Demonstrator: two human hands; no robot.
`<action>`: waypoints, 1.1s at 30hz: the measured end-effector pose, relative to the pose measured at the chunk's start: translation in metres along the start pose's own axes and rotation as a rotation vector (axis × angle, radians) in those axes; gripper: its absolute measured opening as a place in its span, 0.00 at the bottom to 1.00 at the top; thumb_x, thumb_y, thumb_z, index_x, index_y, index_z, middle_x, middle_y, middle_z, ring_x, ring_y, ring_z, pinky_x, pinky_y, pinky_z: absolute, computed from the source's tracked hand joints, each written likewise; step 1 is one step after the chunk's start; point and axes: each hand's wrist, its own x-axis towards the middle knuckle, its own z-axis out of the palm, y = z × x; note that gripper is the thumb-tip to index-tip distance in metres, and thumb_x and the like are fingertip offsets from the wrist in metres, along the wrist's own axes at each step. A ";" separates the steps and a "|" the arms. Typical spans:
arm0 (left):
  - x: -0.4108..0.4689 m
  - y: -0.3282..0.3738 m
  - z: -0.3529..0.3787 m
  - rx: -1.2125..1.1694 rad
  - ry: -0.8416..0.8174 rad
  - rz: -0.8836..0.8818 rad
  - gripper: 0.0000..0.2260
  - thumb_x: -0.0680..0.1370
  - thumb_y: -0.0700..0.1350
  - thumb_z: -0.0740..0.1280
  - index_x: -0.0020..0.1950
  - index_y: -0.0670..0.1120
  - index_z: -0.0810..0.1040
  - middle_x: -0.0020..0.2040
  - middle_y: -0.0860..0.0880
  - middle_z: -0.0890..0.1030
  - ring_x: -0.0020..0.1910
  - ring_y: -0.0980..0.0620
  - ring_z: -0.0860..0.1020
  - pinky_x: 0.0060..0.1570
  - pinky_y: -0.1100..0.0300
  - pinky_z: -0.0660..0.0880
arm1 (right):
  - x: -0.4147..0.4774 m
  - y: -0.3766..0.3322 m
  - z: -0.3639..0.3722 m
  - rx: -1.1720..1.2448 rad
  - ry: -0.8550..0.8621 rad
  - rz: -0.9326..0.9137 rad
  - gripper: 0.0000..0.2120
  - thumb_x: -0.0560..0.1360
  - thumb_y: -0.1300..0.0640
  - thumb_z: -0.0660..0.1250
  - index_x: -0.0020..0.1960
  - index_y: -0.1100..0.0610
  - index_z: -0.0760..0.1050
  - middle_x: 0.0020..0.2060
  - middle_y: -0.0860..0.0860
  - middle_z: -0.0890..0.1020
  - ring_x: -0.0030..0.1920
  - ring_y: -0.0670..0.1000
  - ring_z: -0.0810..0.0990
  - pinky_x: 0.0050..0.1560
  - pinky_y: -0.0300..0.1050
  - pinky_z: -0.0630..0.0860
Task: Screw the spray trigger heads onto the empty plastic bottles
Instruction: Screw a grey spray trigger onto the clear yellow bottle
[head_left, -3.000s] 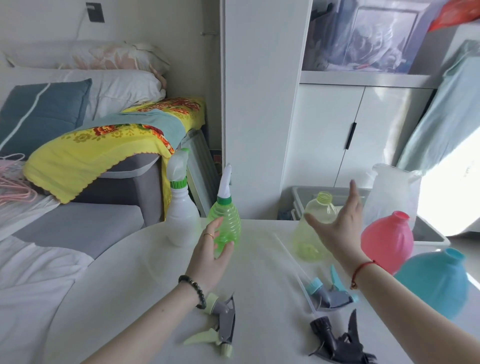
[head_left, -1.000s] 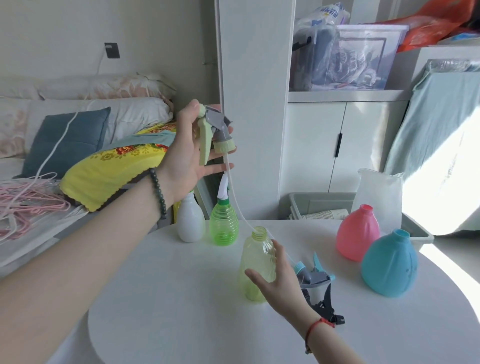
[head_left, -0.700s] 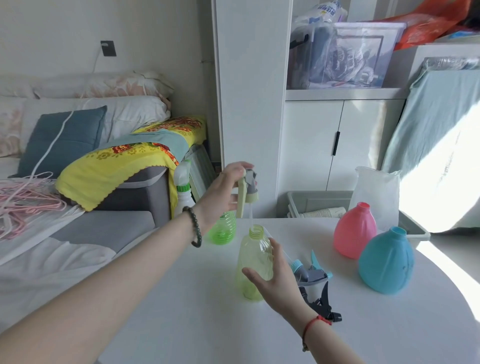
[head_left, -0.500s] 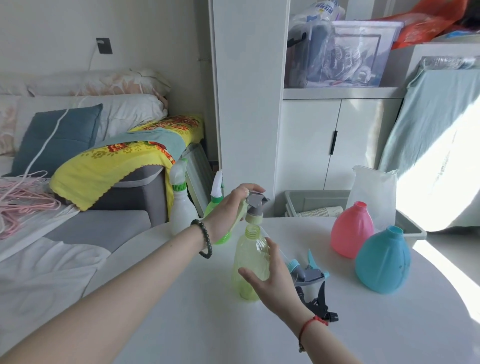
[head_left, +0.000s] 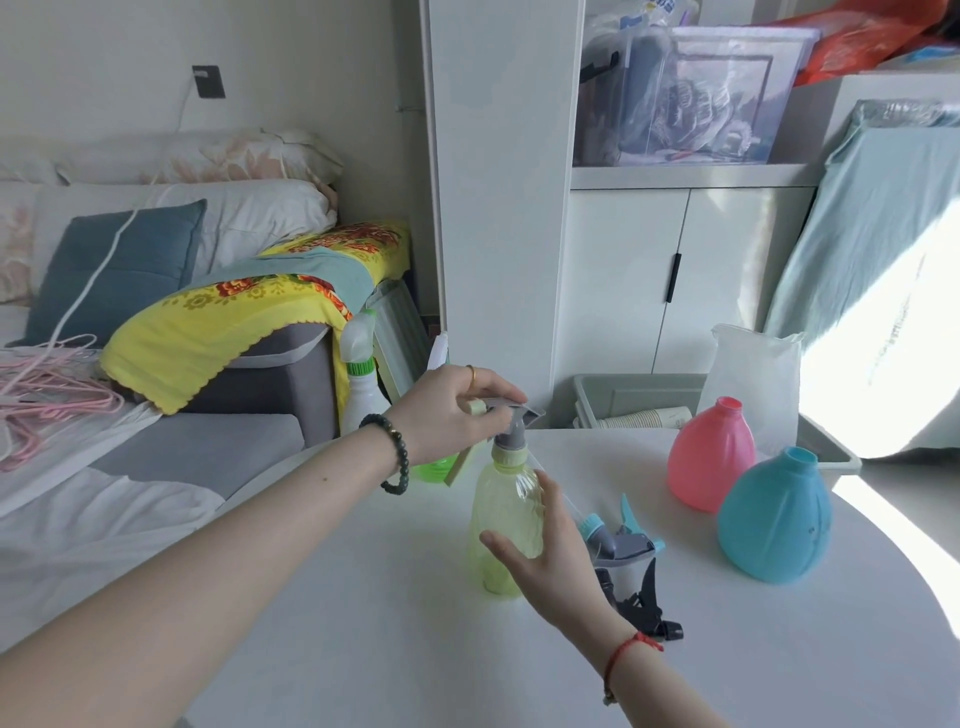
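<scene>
A pale yellow-green bottle (head_left: 501, 525) stands upright near the middle of the round white table (head_left: 363, 623). My right hand (head_left: 550, 556) wraps around its lower body. A grey and pale green trigger head (head_left: 511, 431) sits on the bottle's neck, its collar on the mouth, and my left hand (head_left: 452, 410) grips it from above. To the right lie a blue-and-grey trigger head (head_left: 621, 538) and a black trigger head (head_left: 641, 605). Further right stand an open pink bottle (head_left: 709, 457) and an open blue bottle (head_left: 774, 519).
Behind my left hand stand a white spray bottle (head_left: 361, 384) and a green spray bottle (head_left: 434, 470), both with heads on. A frosted jug (head_left: 748, 379) and a grey bin (head_left: 623, 400) sit at the back. A sofa with cushions lies left; white cabinets stand behind.
My left hand lifted the grey-green trigger head from the table, fed its tube into the yellow-green bottle and lowered it onto the neck. My right hand brought that bottle forward and holds it.
</scene>
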 end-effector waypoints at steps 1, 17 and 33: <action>0.001 0.000 0.001 0.021 0.009 0.009 0.07 0.71 0.45 0.69 0.48 0.53 0.80 0.50 0.53 0.83 0.45 0.54 0.80 0.48 0.69 0.75 | 0.000 0.000 0.000 -0.002 -0.002 -0.002 0.37 0.68 0.46 0.70 0.70 0.51 0.54 0.68 0.48 0.67 0.68 0.48 0.64 0.66 0.43 0.62; -0.002 -0.008 0.000 0.106 0.049 0.049 0.07 0.70 0.41 0.70 0.47 0.50 0.80 0.47 0.49 0.84 0.48 0.55 0.81 0.49 0.68 0.74 | 0.018 -0.028 -0.023 0.128 -0.082 0.057 0.32 0.71 0.44 0.66 0.70 0.49 0.58 0.64 0.41 0.66 0.65 0.42 0.65 0.64 0.40 0.62; 0.003 0.003 -0.002 0.243 -0.067 0.062 0.06 0.71 0.43 0.69 0.46 0.53 0.80 0.36 0.61 0.79 0.35 0.68 0.77 0.59 0.59 0.69 | 0.038 -0.047 -0.022 0.201 0.063 0.022 0.10 0.67 0.55 0.74 0.41 0.52 0.72 0.47 0.55 0.82 0.52 0.53 0.79 0.55 0.47 0.74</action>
